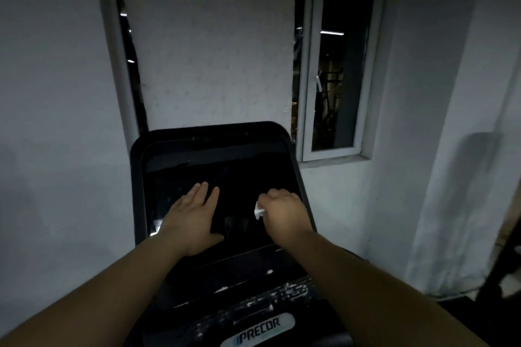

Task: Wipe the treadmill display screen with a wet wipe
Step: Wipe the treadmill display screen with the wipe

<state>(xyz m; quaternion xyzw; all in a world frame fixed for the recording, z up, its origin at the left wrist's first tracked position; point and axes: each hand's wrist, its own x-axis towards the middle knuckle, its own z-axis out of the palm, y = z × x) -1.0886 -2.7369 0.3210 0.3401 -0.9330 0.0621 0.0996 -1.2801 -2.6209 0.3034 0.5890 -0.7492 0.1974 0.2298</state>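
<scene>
Left hand (191, 220) lies flat with straight fingers on the dark display screen (234, 186); right hand (284, 214) is curled around a white wet wipe (258, 210) at the screen's right side.

Only a small bunch of the wipe shows beside the thumb; the rest is hidden in the fist. The screen is unlit and its surface hard to read. Below it, the worn console (253, 298) carries a PRECOR badge (258, 328), partly cut off by the frame's lower edge.

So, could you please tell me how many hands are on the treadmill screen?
2: the left hand lies flat on the display screen; the right hand grips a wet wipe against it.
</scene>
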